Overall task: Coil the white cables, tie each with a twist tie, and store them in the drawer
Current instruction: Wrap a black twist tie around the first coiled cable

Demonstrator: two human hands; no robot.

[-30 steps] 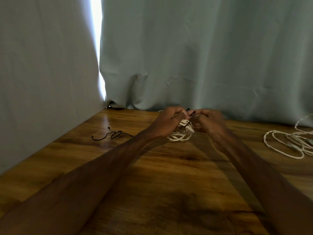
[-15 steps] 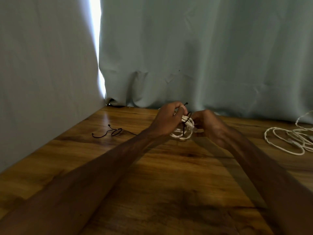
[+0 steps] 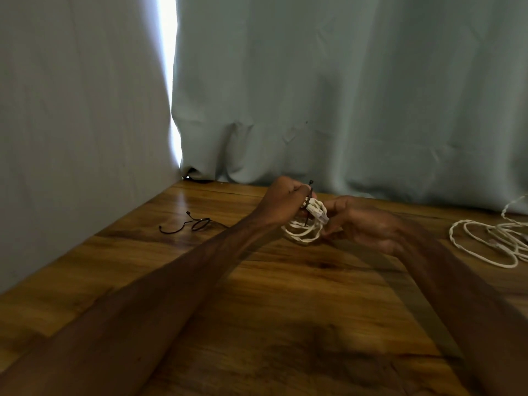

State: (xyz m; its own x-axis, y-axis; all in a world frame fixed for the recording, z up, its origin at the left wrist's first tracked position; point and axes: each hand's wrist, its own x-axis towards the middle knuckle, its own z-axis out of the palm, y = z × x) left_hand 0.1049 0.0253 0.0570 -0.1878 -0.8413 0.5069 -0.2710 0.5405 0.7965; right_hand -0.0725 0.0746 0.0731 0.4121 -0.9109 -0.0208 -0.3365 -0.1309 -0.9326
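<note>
My left hand pinches the black twist tie that crosses the coiled white cable. My right hand grips the coil's right side. The coil sits between both hands, low over the wooden table.

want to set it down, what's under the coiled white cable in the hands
Below the coiled white cable only brown wooden tabletop shows. The left hand, pinching a black twist tie, and right hand cover the spots beside it.
</note>
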